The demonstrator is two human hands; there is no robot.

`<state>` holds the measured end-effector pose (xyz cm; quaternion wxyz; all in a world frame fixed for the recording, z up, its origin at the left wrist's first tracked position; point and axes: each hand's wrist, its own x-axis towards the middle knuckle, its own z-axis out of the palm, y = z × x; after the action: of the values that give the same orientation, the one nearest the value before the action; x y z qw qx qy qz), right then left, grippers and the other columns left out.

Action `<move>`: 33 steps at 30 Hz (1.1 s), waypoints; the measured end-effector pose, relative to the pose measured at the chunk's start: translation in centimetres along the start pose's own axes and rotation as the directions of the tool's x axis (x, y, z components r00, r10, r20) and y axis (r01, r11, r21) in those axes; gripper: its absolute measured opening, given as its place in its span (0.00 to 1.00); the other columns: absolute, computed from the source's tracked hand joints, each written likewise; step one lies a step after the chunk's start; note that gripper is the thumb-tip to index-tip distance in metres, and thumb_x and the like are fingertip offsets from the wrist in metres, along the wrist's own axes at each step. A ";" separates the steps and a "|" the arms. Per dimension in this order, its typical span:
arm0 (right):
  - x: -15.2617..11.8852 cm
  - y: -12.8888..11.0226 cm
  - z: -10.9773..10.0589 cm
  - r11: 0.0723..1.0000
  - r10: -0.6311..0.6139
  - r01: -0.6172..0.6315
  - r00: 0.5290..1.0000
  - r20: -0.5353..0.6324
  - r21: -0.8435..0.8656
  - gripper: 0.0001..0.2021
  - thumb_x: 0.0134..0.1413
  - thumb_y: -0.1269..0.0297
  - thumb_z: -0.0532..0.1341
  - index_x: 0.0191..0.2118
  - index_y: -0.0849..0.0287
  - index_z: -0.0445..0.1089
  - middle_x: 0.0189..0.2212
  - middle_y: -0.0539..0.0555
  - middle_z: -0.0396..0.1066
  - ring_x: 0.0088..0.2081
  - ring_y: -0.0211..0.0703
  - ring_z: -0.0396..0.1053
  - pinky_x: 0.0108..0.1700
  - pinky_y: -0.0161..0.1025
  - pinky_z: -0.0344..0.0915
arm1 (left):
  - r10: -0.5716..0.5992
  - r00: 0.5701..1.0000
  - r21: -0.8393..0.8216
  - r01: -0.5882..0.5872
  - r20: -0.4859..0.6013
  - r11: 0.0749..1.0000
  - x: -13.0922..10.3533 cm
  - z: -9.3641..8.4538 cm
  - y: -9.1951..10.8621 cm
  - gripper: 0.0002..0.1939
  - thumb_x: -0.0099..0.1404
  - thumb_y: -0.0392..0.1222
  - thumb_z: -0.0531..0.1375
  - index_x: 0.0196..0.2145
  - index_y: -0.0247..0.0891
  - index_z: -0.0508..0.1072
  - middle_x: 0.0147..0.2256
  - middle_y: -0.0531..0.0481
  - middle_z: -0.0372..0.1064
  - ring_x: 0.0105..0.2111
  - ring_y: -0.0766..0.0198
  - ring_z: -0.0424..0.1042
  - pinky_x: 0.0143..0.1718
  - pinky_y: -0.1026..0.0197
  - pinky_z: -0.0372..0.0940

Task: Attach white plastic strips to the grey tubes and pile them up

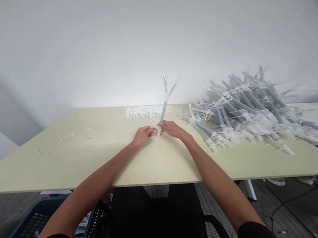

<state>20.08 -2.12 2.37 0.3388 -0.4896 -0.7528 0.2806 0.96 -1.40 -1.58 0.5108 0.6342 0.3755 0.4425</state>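
Note:
Above the middle of the table I see a grey, semi-clear Y-shaped tube (163,113), tilted, its two branches pointing up. My right hand (171,128) is closed around its lower part, close to the whitish end piece. On the other side of that end, my left hand (144,134) pinches what looks like a thin white cable tie (154,129) against the tube; the fingertips partly hide it. Behind both hands lies a loose pile of white cable ties (140,111).
A large heap of similar grey tubes (245,97) with ties on them covers the table's right side. A few stray cable ties (73,133) lie at left on the pale yellow table (91,164). Below left stands a dark blue basket (26,221). A white wall rises behind.

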 end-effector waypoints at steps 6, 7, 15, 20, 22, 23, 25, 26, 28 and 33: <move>0.1 0.1 0.3 0.998 0.036 -0.036 0.999 -0.008 0.049 0.15 0.54 0.50 0.54 0.30 0.57 0.67 0.17 0.49 0.69 0.21 0.41 0.67 0.27 0.35 0.59 | -0.030 1.000 0.063 0.030 0.008 0.998 -0.6 0.2 1.2 0.21 0.57 0.50 0.57 0.42 0.31 0.73 0.38 0.41 0.73 0.34 0.64 0.69 0.41 0.59 0.62; 0.1 0.1 0.4 0.998 0.042 -0.042 0.999 -0.010 0.055 0.15 0.54 0.51 0.54 0.29 0.57 0.67 0.17 0.49 0.69 0.20 0.40 0.67 0.26 0.35 0.59 | -0.033 0.999 0.090 0.031 0.016 0.995 -0.8 0.2 1.5 0.21 0.57 0.49 0.58 0.43 0.31 0.73 0.39 0.41 0.73 0.35 0.63 0.69 0.42 0.59 0.62; 0.5 0.0 1.3 0.975 0.154 -0.145 0.987 -0.040 0.170 0.14 0.54 0.52 0.55 0.30 0.58 0.65 0.17 0.51 0.71 0.19 0.41 0.69 0.26 0.35 0.63 | 0.100 0.992 0.400 -0.122 0.075 0.908 -2.1 1.0 2.1 0.30 0.51 0.54 0.63 0.49 0.36 0.69 0.44 0.42 0.69 0.41 0.57 0.67 0.42 0.59 0.61; 0.4 -0.4 1.7 0.973 0.171 -0.157 0.983 -0.073 0.171 0.13 0.55 0.53 0.54 0.30 0.58 0.65 0.17 0.52 0.70 0.19 0.42 0.69 0.26 0.36 0.63 | 0.134 0.991 0.500 -0.118 0.005 0.858 -1.6 1.6 1.5 0.24 0.55 0.53 0.60 0.44 0.34 0.71 0.40 0.42 0.69 0.37 0.58 0.68 0.39 0.59 0.61; 0.3 -0.7 1.7 0.975 0.172 -0.158 0.982 -0.078 0.155 0.13 0.55 0.53 0.54 0.30 0.59 0.65 0.16 0.51 0.70 0.19 0.41 0.69 0.25 0.35 0.62 | 0.126 0.992 0.500 -0.100 -0.018 0.860 -1.6 1.7 1.5 0.22 0.57 0.53 0.58 0.43 0.34 0.71 0.39 0.42 0.70 0.36 0.59 0.69 0.38 0.59 0.61; 0.2 -0.9 1.8 0.976 0.174 -0.161 0.981 -0.081 0.144 0.13 0.55 0.54 0.54 0.30 0.59 0.66 0.16 0.51 0.70 0.19 0.40 0.68 0.25 0.34 0.62 | 0.120 0.993 0.497 -0.094 -0.019 0.863 -1.7 1.7 1.6 0.22 0.57 0.53 0.58 0.43 0.35 0.71 0.39 0.43 0.71 0.36 0.59 0.69 0.38 0.60 0.61; 0.1 -1.2 1.8 0.977 0.186 -0.176 0.979 -0.084 0.118 0.13 0.56 0.55 0.54 0.32 0.59 0.66 0.17 0.50 0.70 0.19 0.38 0.68 0.25 0.33 0.61 | 0.104 0.995 0.495 -0.086 -0.009 0.865 -1.9 1.7 1.9 0.23 0.56 0.55 0.58 0.43 0.35 0.71 0.39 0.44 0.71 0.36 0.59 0.69 0.38 0.61 0.62; 0.0 -1.3 1.8 0.978 0.191 -0.182 0.978 -0.087 0.104 0.12 0.56 0.55 0.54 0.33 0.59 0.66 0.17 0.50 0.70 0.19 0.38 0.68 0.26 0.32 0.61 | 0.098 0.995 0.494 -0.083 -0.004 0.865 -2.0 1.7 2.1 0.24 0.55 0.55 0.59 0.44 0.35 0.70 0.39 0.45 0.71 0.36 0.60 0.69 0.38 0.61 0.62; -0.1 -1.5 1.8 0.977 0.203 -0.196 0.975 -0.089 0.081 0.12 0.57 0.56 0.53 0.34 0.60 0.66 0.18 0.50 0.70 0.20 0.37 0.68 0.27 0.31 0.62 | 0.099 0.995 0.486 -0.086 -0.001 0.870 -2.2 1.6 2.3 0.23 0.57 0.55 0.58 0.44 0.36 0.70 0.39 0.46 0.71 0.37 0.61 0.69 0.39 0.61 0.62; 0.0 -1.2 1.8 0.981 0.195 -0.194 0.978 -0.069 0.027 0.16 0.57 0.51 0.52 0.36 0.59 0.67 0.19 0.50 0.70 0.21 0.36 0.68 0.27 0.31 0.63 | 0.108 0.992 0.435 -0.071 -0.060 0.898 -1.4 1.3 1.5 0.13 0.60 0.46 0.53 0.37 0.38 0.72 0.36 0.50 0.73 0.36 0.64 0.70 0.38 0.63 0.61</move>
<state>17.98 -2.78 2.19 0.3412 -0.5671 -0.6860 0.3024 1.79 -3.46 -0.48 0.3209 0.7294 0.4553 0.3972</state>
